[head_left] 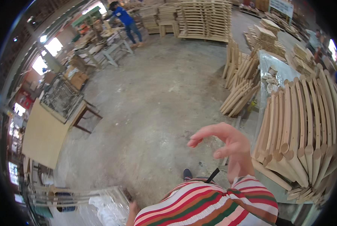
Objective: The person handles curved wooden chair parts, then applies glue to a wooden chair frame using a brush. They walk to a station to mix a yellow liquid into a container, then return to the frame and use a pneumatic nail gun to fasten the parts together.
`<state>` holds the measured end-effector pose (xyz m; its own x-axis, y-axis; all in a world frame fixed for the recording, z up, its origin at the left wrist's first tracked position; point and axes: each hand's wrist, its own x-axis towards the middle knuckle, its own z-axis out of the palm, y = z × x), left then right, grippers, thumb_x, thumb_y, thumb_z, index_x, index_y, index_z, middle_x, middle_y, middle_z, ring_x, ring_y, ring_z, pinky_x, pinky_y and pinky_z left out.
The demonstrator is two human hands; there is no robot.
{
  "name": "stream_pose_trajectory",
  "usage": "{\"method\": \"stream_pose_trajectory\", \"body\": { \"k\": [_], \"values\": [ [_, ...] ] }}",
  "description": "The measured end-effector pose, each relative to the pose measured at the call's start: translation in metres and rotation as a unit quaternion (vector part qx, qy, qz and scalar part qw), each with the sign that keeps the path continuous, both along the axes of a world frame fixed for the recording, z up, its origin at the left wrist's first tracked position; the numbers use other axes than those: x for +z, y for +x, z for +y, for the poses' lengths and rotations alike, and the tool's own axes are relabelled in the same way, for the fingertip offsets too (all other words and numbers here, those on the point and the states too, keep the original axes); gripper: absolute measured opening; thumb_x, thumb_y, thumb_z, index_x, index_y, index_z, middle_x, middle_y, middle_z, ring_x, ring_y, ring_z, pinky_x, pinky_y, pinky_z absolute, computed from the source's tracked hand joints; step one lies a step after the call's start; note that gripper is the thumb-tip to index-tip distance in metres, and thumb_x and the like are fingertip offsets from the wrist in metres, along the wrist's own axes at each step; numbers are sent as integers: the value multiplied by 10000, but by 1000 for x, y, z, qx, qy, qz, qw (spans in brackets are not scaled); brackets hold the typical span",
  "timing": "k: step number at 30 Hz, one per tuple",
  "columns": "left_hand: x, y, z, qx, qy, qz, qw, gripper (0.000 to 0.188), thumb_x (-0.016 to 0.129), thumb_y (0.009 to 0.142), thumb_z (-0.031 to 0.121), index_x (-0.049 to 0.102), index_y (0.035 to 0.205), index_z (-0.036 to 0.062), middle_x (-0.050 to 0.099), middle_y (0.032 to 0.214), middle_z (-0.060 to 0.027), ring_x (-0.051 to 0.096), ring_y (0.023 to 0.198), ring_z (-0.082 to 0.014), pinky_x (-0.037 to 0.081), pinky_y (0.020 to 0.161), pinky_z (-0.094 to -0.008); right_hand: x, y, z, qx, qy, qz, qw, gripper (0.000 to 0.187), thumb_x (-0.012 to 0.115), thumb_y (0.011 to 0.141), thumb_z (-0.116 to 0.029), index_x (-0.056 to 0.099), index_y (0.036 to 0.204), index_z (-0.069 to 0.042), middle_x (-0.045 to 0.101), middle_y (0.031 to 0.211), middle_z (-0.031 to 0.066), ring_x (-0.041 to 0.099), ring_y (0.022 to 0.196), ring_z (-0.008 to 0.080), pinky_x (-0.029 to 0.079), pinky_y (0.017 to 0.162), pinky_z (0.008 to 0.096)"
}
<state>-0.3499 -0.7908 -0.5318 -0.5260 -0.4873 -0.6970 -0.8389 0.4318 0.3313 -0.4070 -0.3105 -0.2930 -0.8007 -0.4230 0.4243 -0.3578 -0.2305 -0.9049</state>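
Note:
My right hand (229,145) is raised in front of my body, its fingers curved and the thumb apart, with nothing between them. To its right, a large stack of curved wooden pieces (294,116) with rounded ends is the nearest thing. Only a small part of my left hand (133,208) shows at the lower edge, low by my left side. It is close to the edge of a surface covered with clear plastic (110,203), where white crumpled material (102,211) lies. The left fingers are mostly hidden, and I cannot tell whether they touch that edge.
Bundles of wooden pieces (236,96) stand on the concrete floor (153,98) beside a plastic-covered table (268,67). At left are a pale board (44,135) and a small dark-legged table (86,115). Stacked wood (204,20) and a person in blue (125,20) are farther back.

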Motion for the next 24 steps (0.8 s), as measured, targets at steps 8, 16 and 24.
{"method": "stream_pose_trajectory", "body": {
  "k": [8,16,24],
  "values": [
    [-72,-132,67,-89,162,-124,975,389,537,841,217,527,1174,16,603,1032,-158,573,939,-235,458,810,-348,-6,-188,-22,85,75,-72,991,577,670,747,-294,520,1219,2,601,1118,159,561,1043,266,424,897,380],
    [-79,-443,79,-273,83,-93,954,347,539,837,222,563,1123,26,632,920,-141,608,788,-223,490,705,-352,-59,-391,-11,-92,536,-72,836,547,560,828,-378,463,1262,-60,581,1065,165,547,1000,333,426,875,415],
    [-21,-867,255,-492,45,200,846,292,481,881,220,551,1110,52,572,820,-42,545,623,-135,417,483,-264,-89,-453,105,-384,402,-168,814,572,558,822,-388,449,1278,-60,567,1120,181,512,1075,345,399,915,417]
  ]
}}
